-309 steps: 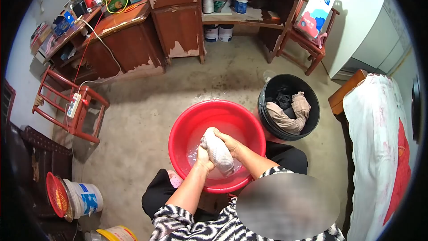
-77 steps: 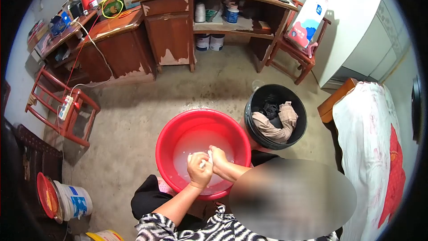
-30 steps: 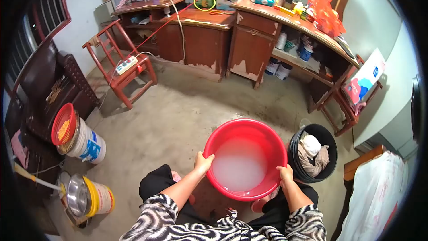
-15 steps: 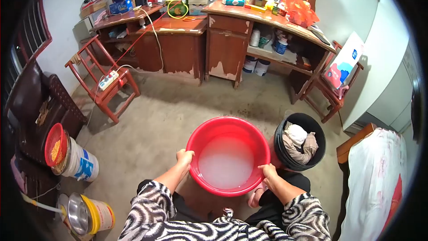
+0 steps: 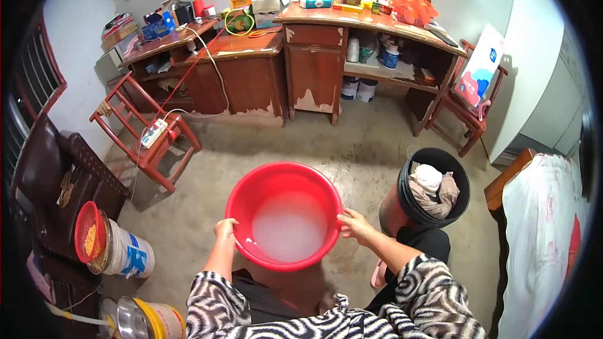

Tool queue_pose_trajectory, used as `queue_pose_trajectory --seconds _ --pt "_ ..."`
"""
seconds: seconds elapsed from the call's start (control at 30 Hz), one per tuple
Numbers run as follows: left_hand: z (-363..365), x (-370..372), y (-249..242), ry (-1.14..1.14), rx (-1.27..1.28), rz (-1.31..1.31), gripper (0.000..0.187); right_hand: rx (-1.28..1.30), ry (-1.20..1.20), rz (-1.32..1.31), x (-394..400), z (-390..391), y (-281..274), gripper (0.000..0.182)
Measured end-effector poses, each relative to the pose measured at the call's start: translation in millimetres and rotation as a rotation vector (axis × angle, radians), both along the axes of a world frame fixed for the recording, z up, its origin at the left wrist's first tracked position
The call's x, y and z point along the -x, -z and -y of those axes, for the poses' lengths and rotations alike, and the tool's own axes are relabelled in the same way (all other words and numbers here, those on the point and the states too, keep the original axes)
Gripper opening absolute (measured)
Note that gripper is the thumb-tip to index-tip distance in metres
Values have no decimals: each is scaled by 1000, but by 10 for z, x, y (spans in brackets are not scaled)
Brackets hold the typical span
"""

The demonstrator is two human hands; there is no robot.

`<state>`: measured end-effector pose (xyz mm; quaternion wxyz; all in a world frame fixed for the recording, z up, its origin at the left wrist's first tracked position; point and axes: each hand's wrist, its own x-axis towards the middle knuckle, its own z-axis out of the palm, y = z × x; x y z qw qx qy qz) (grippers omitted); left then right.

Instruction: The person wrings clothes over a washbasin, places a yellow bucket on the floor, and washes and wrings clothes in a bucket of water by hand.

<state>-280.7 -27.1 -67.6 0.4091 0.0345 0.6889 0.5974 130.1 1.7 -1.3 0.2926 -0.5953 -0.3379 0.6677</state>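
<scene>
A large red plastic basin [image 5: 286, 172] with cloudy whitish water [image 5: 290, 226] in it is held in front of my legs. My left hand [image 5: 225, 228] grips its left rim, the fingers curled around the edge. On the opposite side my right hand [image 5: 357, 225] has hold of the right rim, with the thumb on top. The undersides of both grips are hidden by the basin wall. To the right of the basin stands a black bucket [image 5: 405, 198] holding a white and beige cloth [image 5: 433, 188].
A red wooden chair [image 5: 160, 150] with a power strip [image 5: 154, 133] stands back left. Nearer on the left are a white bucket [image 5: 135, 254] with a red sieve [image 5: 88, 229] and a yellow bucket [image 5: 164, 320]. Desks [image 5: 311, 81] line the back wall; a cloth-covered bed [image 5: 534, 232] is right.
Both hands have carried the red basin leftward, away from the black bucket, and a gap has opened between them. The view has turned a little to the right.
</scene>
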Motion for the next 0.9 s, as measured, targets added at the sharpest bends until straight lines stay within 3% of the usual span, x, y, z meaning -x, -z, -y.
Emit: queue_pose_trajectory --seconds 0.07,0.17,0.33,0.4,0.5,0.63,0.7,0.9 --pt "123 208 -155 -53 -23 29 14 -35 -285 38 47 -56 3 40" --pt "332 655 -159 -92 -49 33 15 149 -359 -21 -32 -25 88 38" --pt "802 1482 121 -271 -52 -22 16 247 -280 50 -156 60 135 28" --pt "1006 1890 329 -336 -68 102 16 242 -261 66 -129 58 96 25" --pt "1277 1836 -29 -470 -81 108 17 206 -298 102 -25 81 97 24" --pt "1653 2151 -67 -623 -62 79 22 188 -417 140 177 146 128 21" --pt "1766 2223 -80 -804 11 -102 22 183 -474 143 265 184 100 22" --pt "2226 2316 -445 -930 -108 4 22 206 -518 188 456 233 7 22"
